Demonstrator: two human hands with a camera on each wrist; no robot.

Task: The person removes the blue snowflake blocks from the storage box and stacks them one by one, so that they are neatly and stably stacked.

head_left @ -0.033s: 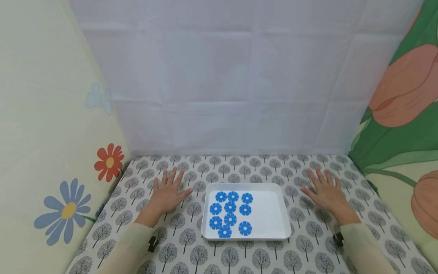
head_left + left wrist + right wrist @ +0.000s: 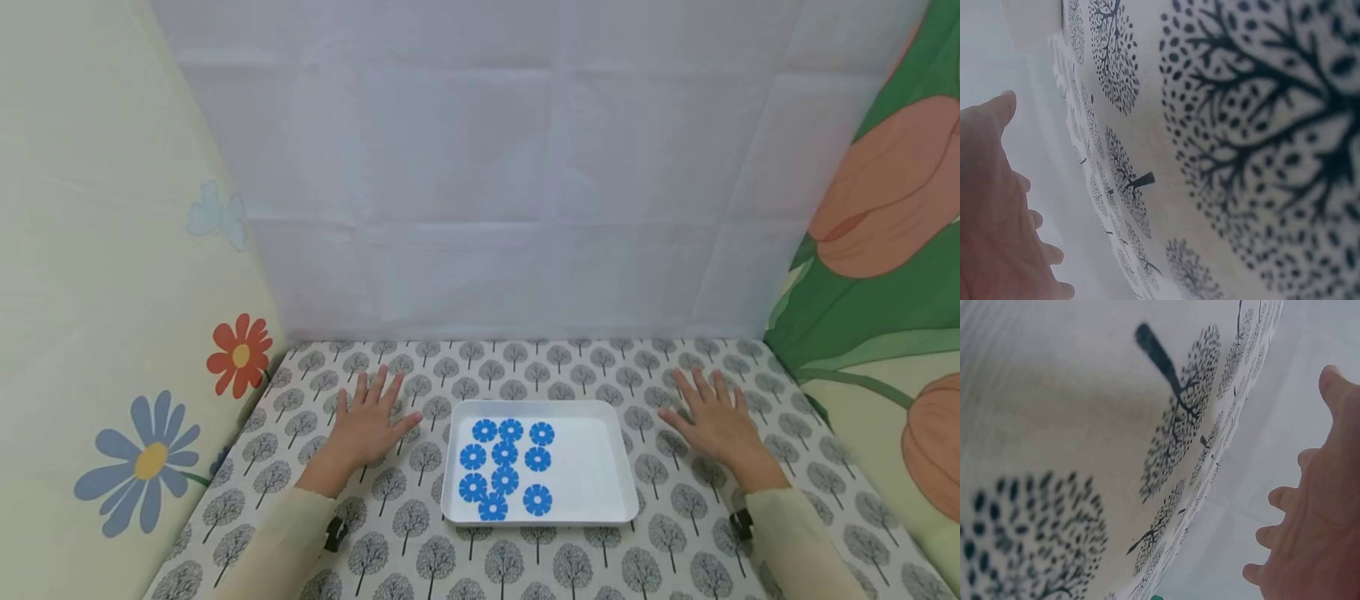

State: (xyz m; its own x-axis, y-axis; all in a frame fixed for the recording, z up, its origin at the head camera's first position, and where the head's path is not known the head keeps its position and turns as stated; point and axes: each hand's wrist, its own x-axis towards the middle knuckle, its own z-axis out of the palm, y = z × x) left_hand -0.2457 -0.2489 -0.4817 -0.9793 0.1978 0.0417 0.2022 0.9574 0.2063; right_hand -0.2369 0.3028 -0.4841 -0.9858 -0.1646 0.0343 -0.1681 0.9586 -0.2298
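Note:
My left hand (image 2: 365,429) is to the left of a white tray (image 2: 592,467), palm down with its fingers spread. On the tray's other side my right hand (image 2: 716,427) is spread the same way. Both hands hold nothing. In the left wrist view a gap shows between the left hand (image 2: 997,219) and the tablecloth; the right wrist view shows a like gap under the right hand (image 2: 1316,519). Several blue notched discs (image 2: 537,459) with holes in their centres lie in the tray's left and middle part. A few in the left group overlap.
A white tablecloth (image 2: 420,521) printed with grey trees covers the table. Behind it hangs a creased white sheet (image 2: 480,183). Flower-patterned cloths stand at the left (image 2: 90,275) and right (image 2: 877,333). A dark strap (image 2: 335,533) shows at the left wrist.

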